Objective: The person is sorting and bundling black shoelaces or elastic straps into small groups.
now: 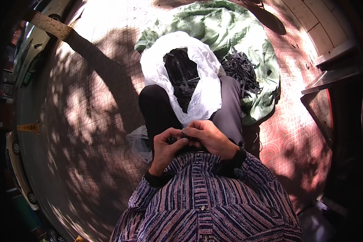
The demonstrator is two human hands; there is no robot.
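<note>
Close to my lap, my left hand (pixel 168 146) and my right hand (pixel 209 136) meet fingertip to fingertip. Both have curled fingers, with thumbs pressed against them. Some small dark piece shows between the fingers, too small to name. Just beyond, between my knees, a white plastic bag (pixel 209 97) gapes wide. Inside it lie many black strips (pixel 181 70), thin and flat. More loose black strips (pixel 242 68) are heaped to the right, on a crumpled green sheet (pixel 260 107).
A clear plastic bag (pixel 139 144) rests on the paving by my left leg. A tree trunk (pixel 50 26) rises at the upper left, near parked cars (pixel 18 169). On the right stands a metal-edged ledge (pixel 330 80) beside a tiled wall (pixel 324 24).
</note>
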